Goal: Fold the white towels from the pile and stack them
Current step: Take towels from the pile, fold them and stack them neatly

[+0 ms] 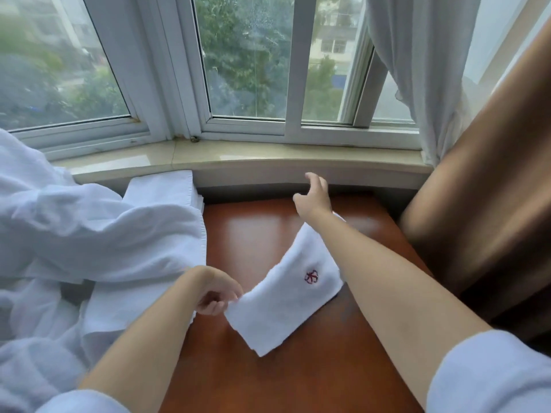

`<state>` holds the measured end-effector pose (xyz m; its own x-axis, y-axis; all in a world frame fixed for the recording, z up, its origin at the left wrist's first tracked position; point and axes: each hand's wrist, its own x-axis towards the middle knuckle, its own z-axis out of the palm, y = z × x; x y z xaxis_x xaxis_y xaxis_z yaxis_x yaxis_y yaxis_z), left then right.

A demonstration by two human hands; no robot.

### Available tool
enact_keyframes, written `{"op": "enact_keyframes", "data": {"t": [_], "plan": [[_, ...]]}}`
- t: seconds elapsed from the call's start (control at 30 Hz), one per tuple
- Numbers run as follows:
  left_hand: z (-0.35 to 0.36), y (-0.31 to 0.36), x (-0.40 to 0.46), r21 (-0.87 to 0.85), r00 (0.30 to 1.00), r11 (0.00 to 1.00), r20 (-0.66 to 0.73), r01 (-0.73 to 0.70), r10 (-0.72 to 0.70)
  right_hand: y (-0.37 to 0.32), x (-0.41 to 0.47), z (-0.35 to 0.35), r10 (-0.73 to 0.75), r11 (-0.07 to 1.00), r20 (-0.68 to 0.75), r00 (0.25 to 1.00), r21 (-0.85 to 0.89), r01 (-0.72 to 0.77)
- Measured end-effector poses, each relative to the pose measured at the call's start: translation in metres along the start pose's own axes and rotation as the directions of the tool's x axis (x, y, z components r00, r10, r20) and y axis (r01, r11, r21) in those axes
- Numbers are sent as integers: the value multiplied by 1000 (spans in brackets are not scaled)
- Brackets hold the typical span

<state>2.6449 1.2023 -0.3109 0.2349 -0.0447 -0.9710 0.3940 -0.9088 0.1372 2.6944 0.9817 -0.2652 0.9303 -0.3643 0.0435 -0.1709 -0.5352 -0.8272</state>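
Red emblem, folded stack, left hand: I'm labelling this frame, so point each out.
red emblem (311, 276), head view, its centre.
folded stack (167, 186), head view, top towel.
left hand (216, 295), head view, knuckles.

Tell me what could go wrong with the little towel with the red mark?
1. Only the left hand pinches the folded towel at one edge, and the right hand is off it, so the fold might fall open.
2. The right forearm crosses above the towel and might drag it askew.
3. The loose pile crowds the folded stack and might spill over it.
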Motion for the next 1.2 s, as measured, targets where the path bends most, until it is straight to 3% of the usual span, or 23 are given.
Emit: {"op": "enact_keyframes", "data": {"t": [0.07,0.13,0.2,0.23,0.33,0.43,0.53,0.6,0.67,0.73,0.8,0.87,0.97,1.07,1.1,1.2], "plan": [[-3,-3,16,85,975,996,-222,26,-7,30,-8,15,117,992,-3,993,-56,-117],[-6,-1,30,187,867,981,-477,-58,142,65,-20,26,257,960,-4,966,-112,-256],[-11,2,46,254,765,962,-598,-100,238,96,-34,33,419,896,-19,908,-153,-417],[-13,3,51,289,753,950,-598,-117,275,108,-42,35,500,852,-43,865,-157,-500],[-13,5,60,238,814,939,-476,-247,334,129,-61,40,664,735,-100,741,-96,-672],[-8,6,58,-212,902,901,-304,-378,307,129,-68,45,778,627,-108,619,66,-776],[-6,4,47,-640,957,720,-91,-268,276,123,-68,49,880,463,-48,473,313,-829],[-3,-1,42,-720,968,669,-14,-183,249,120,-70,46,866,395,78,494,498,-772],[5,-5,42,-594,992,796,-30,-114,119,121,-75,39,806,429,109,582,568,-702],[18,-13,47,-300,992,953,-127,-42,4,124,-82,32,753,479,132,644,561,-675],[27,-19,60,-182,964,980,-263,-83,33,127,-91,30,705,470,235,669,552,-689],[29,-20,66,-255,935,948,-342,-193,98,131,-101,33,677,447,333,656,523,-726],[30,-16,62,-232,958,963,-278,-136,68,139,-110,36,721,519,320,615,339,-784],[30,-7,53,35,998,998,17,56,-57,145,-109,25,772,582,272,575,65,-811],[31,-4,53,109,996,991,45,74,-79,148,-107,22,777,608,231,586,-32,-794],[31,10,62,46,987,998,-151,-42,48,159,-98,17,703,711,82,706,-114,-694]]}}
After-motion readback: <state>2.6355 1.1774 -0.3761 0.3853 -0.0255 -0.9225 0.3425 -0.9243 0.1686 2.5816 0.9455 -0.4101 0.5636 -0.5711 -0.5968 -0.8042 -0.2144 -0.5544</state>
